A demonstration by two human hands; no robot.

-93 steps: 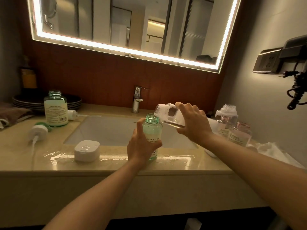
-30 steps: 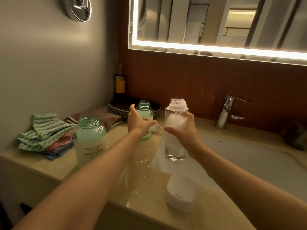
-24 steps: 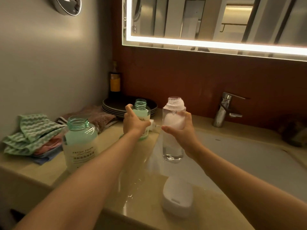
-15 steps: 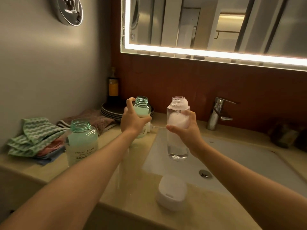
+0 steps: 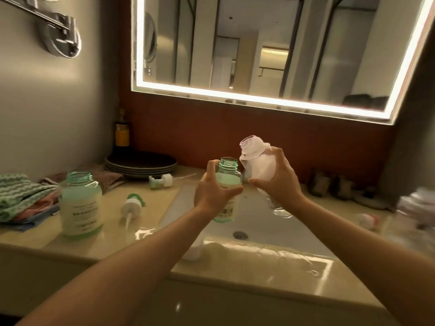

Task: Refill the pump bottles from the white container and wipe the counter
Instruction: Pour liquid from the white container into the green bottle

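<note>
Nothing reads cleanly here. The standing pale green open-necked plastic bottle (image 5: 81,203) carries a cream label (image 5: 84,211) with several lines of print, all too blurred to make out. The smaller lifted green plastic bottle (image 5: 229,178) shows a barcode (image 5: 227,211) low down, its digits illegible.

Open room over the sink basin (image 5: 259,224); leftward, a standing bottle (image 5: 81,208) and two pump heads (image 5: 132,204) (image 5: 162,181) block the counter (image 5: 113,236).

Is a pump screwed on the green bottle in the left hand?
No, the green bottle in the left hand shows a bare, open threaded neck.
</note>
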